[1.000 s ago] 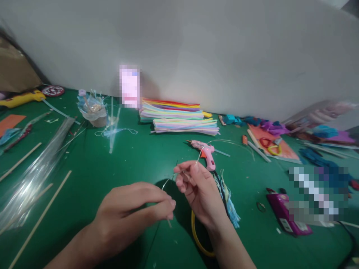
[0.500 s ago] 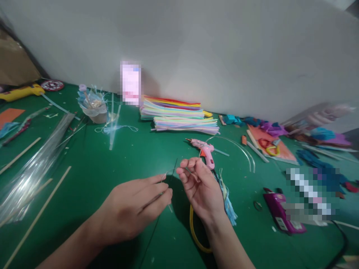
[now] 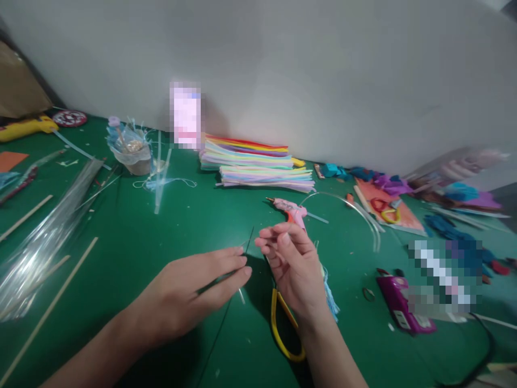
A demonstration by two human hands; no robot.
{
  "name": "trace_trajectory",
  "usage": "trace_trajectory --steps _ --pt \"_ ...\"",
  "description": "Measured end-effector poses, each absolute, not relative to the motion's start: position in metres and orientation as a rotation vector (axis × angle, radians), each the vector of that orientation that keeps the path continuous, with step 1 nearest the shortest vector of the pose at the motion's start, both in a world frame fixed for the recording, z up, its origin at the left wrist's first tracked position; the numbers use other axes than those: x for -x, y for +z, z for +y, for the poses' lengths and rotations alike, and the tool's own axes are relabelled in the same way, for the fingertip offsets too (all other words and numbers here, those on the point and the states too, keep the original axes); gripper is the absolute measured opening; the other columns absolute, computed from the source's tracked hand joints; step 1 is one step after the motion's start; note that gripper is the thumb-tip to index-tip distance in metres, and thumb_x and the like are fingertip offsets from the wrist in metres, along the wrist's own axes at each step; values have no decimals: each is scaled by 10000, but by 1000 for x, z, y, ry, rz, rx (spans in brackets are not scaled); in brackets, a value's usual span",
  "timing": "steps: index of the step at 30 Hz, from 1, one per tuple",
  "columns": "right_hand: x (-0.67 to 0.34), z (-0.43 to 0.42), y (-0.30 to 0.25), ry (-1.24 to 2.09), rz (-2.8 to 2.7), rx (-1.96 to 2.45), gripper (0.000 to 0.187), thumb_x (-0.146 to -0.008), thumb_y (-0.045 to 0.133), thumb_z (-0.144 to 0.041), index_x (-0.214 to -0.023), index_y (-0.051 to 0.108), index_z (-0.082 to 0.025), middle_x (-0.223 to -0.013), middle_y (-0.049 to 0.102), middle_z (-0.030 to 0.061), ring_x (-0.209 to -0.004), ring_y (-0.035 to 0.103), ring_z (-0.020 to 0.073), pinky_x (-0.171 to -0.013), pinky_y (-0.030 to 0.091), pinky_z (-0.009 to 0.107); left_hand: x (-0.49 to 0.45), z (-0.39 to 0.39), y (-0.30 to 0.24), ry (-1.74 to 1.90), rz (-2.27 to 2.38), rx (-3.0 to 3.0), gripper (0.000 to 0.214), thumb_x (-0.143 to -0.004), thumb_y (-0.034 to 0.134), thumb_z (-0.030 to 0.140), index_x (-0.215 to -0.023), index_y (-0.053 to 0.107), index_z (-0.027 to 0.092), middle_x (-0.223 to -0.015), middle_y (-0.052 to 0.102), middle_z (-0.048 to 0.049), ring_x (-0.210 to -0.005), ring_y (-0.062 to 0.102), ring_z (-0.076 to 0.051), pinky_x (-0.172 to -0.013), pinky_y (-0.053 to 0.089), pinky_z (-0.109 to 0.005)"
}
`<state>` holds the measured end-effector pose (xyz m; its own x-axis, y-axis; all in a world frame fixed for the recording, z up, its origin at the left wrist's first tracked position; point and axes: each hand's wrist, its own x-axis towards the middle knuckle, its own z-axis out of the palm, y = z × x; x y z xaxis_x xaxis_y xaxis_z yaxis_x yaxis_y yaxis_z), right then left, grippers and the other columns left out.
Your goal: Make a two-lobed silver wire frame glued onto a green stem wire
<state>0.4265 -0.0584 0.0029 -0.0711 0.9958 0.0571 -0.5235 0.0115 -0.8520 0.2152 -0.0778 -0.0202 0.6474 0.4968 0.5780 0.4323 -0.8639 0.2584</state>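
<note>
My left hand point(image 3: 197, 291) is closed, fingertips pinched together. A short end of clear plastic strand point(image 3: 242, 296) shows below its fingers. Close on its right, my right hand point(image 3: 294, 264) is turned palm toward me, thumb and fingers pinching. A long clear strand point(image 3: 343, 198) arcs from behind this hand out to the right; the part between the hands is hard to see. A thin dark line point(image 3: 251, 237) runs up between the fingertips; I cannot tell what it is. Yellow-handled scissors point(image 3: 274, 323) lie under my right wrist, partly hidden.
A pink glue gun point(image 3: 288, 207) lies just beyond my right hand. Behind it are bundled pipe cleaners point(image 3: 264, 178). Clear strips point(image 3: 56, 231) and wooden sticks point(image 3: 52, 307) lie left. A cup point(image 3: 135, 159), blue tassel point(image 3: 332, 296) and purple box point(image 3: 404, 307) stand or lie around.
The hands have drawn slightly closer together, and the loop at my left fingertips no longer shows. The strand's far end has shifted right. More of the scissors' handles shows.
</note>
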Motion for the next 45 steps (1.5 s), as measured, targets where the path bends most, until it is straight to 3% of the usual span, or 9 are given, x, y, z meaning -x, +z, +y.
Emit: trace_trajectory --steps 3,6,10,13,15,21,29,36,45 --pt "-430 -58 4 1411 -881 728 45 -873 730 -262 -890 762 -289 -888 799 -68 -805 756 51 -746 576 84 -223 -82 -14 1184 866 -2402 483 -917 429 0 -1330 556 217 -1405 603 -72 -1292 571 -165 -1054 502 -288" --pt "-431 -59 4 1412 -923 719 42 -871 732 -258 -884 764 -282 -873 800 -54 -788 759 67 -723 585 101 -230 -82 -3 1231 1030 -1856 426 -961 461 100 -1343 518 281 -1389 612 -37 -1224 623 -160 -951 568 -264" --pt "-423 -63 -3 1470 -1044 720 65 -863 738 -235 -909 773 -265 -854 799 -10 -755 755 98 -699 603 165 -233 -77 4 1071 1074 -1764 310 -877 685 252 -1181 643 297 -1098 761 36 -911 733 -104 -766 579 -151" --pt "-418 -66 -8 1475 -1131 742 74 -847 752 -228 -896 777 -276 -893 789 -13 -746 725 73 -591 551 120 -232 -75 2 1065 1091 -1825 132 -852 705 193 -949 735 278 -885 782 79 -768 718 -63 -733 531 -115" --pt "-417 -68 -9 1465 -1145 756 71 -838 759 -225 -882 778 -278 -914 777 -18 -751 706 60 -526 505 96 -233 -76 1 1072 1088 -1819 122 -847 700 163 -888 749 266 -847 783 80 -759 716 -64 -734 518 -119" --pt "-420 -69 -11 1514 -1180 794 141 -870 727 -220 -984 769 -293 -872 795 -11 -781 736 86 -717 584 173 -237 -75 5 1084 1112 -1727 85 -829 723 172 -883 740 236 -734 769 88 -639 709 -61 -600 520 -100" --pt "-419 -67 -15 1493 -1178 796 102 -812 782 -219 -877 785 -297 -832 789 -30 -726 736 89 -692 595 185 -233 -75 2 1093 1116 -1804 84 -828 735 170 -824 746 253 -778 778 103 -697 709 -45 -656 494 -91" --pt "-420 -66 -13 1468 -1147 801 170 -849 748 -240 -1001 752 -319 -859 800 -33 -777 739 92 -747 593 204 -231 -71 0 1138 1111 -1927 84 -856 705 169 -873 742 242 -777 759 77 -679 681 -55 -653 480 -129" --pt "-418 -67 -15 1542 -1101 839 108 -767 814 -228 -853 761 -267 -740 770 -18 -667 725 111 -530 535 168 -234 -76 0 1115 1090 -2064 80 -895 661 213 -877 738 226 -744 743 41 -646 666 -87 -623 479 -171"
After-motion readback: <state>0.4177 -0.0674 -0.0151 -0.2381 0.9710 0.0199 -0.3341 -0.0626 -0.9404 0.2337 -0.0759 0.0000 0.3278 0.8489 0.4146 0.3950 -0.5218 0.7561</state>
